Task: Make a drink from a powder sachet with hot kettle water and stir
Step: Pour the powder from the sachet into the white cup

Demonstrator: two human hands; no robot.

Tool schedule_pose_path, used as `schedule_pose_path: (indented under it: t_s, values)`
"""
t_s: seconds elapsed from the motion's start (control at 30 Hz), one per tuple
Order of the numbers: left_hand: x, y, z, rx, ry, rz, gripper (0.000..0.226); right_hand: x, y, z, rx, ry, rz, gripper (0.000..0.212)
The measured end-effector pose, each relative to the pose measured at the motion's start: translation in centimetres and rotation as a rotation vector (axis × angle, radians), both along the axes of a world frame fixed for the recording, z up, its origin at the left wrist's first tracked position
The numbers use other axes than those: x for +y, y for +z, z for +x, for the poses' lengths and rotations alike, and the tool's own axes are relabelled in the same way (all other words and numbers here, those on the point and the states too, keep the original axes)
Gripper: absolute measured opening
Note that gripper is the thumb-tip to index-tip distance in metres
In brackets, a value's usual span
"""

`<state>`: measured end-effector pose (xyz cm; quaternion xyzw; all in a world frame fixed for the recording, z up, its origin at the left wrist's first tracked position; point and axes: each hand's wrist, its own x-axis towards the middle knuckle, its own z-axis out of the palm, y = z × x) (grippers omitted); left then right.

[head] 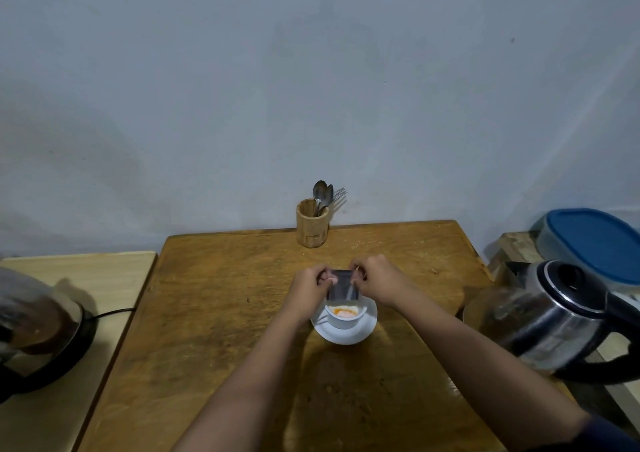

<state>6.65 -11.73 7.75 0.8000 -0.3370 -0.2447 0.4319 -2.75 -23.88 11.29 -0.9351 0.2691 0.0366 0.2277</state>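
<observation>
Hands (341,283) pinching crinkled silvery sachet (343,287) above round white cup (344,315)

Sachet (342,287): blurred silver face, no print readable.
Kettle (554,316): no brand or mark legible.
Cup (344,315): plain white, no lettering.
Holder (311,224): carved shape on front, not readable as text.
Blue lid (594,243): no label seen.
Overall: no readable text anywhere.

Silver sachet (342,287) above white cup (344,317) holding orange powder (343,312), white saucer (360,332), brown table (225,295), blue lid (595,243)
</observation>
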Motion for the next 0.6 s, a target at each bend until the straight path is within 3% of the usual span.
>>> schedule_pose_path:
  t_s: [0.2,0.3,0.6]
  values:
    - [3.4,0.5,1.5,0.131,0.256,-0.147,0.016,3.1,0.2,2.7,-0.217,-0.021,0.217,0.026]
    - [6.8,-0.6,2.7,0.119,0.343,-0.192,0.021,6.0,-1.2,4.3,-0.252,0.077,0.302,0.024]
    - [15.4,-7.5,1.5,0.298,0.423,-0.044,0.031,12.9,-8.5,5.5,0.022,0.232,0.358,0.025]
